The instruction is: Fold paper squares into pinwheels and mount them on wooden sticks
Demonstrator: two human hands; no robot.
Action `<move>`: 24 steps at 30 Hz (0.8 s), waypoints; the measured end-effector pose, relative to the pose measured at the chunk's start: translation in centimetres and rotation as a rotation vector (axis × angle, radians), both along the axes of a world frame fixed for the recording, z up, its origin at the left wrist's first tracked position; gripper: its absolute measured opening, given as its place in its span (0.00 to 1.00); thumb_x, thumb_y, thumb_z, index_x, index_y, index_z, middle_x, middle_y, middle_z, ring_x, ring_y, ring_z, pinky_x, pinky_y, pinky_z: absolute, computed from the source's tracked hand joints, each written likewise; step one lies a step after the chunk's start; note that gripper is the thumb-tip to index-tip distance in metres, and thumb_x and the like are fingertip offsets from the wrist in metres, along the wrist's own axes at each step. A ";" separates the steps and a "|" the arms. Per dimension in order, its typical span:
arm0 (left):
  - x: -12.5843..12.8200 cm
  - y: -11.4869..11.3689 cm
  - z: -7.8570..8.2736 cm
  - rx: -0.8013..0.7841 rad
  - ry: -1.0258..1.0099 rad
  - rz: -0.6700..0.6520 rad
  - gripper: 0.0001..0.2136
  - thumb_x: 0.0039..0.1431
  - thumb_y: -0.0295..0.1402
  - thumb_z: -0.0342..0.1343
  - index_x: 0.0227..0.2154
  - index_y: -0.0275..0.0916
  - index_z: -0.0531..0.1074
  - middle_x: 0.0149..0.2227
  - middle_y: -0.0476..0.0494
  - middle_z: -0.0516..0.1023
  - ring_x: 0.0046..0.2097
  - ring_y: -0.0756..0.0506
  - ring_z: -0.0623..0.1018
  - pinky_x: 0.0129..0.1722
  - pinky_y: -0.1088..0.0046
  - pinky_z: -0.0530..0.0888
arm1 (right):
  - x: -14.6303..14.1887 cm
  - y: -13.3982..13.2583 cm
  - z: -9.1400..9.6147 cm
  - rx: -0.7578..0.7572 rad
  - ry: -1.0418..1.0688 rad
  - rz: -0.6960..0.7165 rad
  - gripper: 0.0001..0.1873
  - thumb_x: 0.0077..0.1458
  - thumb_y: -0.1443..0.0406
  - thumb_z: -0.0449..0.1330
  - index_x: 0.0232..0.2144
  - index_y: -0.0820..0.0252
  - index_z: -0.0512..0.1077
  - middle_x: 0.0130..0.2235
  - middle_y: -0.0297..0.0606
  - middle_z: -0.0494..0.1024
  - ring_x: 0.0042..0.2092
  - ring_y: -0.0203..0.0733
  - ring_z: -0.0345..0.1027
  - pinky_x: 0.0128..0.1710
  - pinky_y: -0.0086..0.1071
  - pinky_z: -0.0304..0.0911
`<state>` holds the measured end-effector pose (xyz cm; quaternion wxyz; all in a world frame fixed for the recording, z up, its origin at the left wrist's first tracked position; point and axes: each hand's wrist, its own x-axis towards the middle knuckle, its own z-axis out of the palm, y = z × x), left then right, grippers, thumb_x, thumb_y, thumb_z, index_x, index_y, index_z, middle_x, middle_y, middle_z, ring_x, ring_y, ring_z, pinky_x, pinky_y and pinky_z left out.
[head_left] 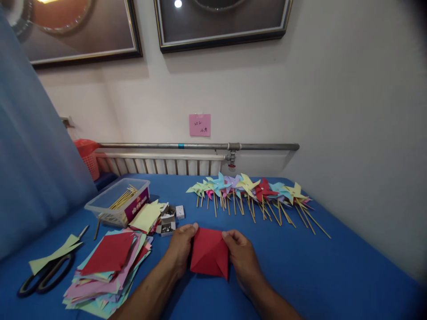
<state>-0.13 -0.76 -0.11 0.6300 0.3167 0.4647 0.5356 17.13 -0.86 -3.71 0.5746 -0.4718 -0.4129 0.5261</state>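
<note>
The left hand [181, 248] and right hand [243, 255] pinch the red paper [209, 253] by its far corners over the blue table [310, 275], which stretches rightward to its slanting edge, pinwheels [247, 183] beyond, a wall note [200, 125] reading "252".

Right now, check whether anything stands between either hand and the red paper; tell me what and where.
Nothing visible does: the left hand and the right hand hold the red paper directly, at its opposite sides. The pinwheels lie farther back on the blue table.
</note>
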 end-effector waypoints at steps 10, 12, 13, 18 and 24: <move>0.5 -0.2 -0.1 -0.007 0.023 -0.138 0.23 0.33 0.42 0.81 0.30 0.34 0.82 0.26 0.40 0.85 0.29 0.42 0.82 0.34 0.68 0.76 | -0.2 -0.2 -0.2 -0.020 0.053 0.050 0.26 0.49 0.40 0.73 0.27 0.53 0.73 0.24 0.30 0.76 0.27 0.41 0.66 0.29 0.32 0.63; 0.5 -0.1 -0.3 -0.001 0.006 -0.124 0.22 0.34 0.41 0.81 0.30 0.34 0.82 0.27 0.39 0.85 0.29 0.41 0.83 0.35 0.66 0.77 | -0.4 -0.5 0.0 -0.019 0.102 0.121 0.26 0.49 0.40 0.74 0.31 0.54 0.77 0.28 0.34 0.81 0.30 0.44 0.73 0.34 0.35 0.69; 0.5 -0.1 -0.4 0.004 -0.003 -0.112 0.22 0.34 0.42 0.81 0.31 0.34 0.82 0.27 0.39 0.86 0.29 0.40 0.83 0.35 0.65 0.78 | -0.5 -0.7 0.1 -0.012 0.125 0.159 0.26 0.49 0.41 0.75 0.33 0.55 0.79 0.31 0.36 0.84 0.32 0.46 0.76 0.37 0.37 0.72; 0.6 -0.1 -0.2 0.031 -0.041 -0.099 0.24 0.32 0.45 0.82 0.30 0.35 0.82 0.26 0.39 0.86 0.27 0.42 0.82 0.34 0.66 0.77 | -0.7 -1.2 0.4 0.007 0.208 0.272 0.26 0.49 0.45 0.77 0.41 0.56 0.83 0.39 0.41 0.88 0.42 0.54 0.83 0.50 0.45 0.75; 0.6 -0.5 0.5 0.041 -0.084 -0.139 0.26 0.33 0.51 0.82 0.26 0.35 0.80 0.24 0.43 0.83 0.24 0.47 0.77 0.30 0.71 0.72 | -0.7 -1.1 0.1 -0.013 0.190 0.277 0.29 0.47 0.45 0.78 0.44 0.59 0.84 0.42 0.45 0.90 0.44 0.58 0.84 0.50 0.49 0.76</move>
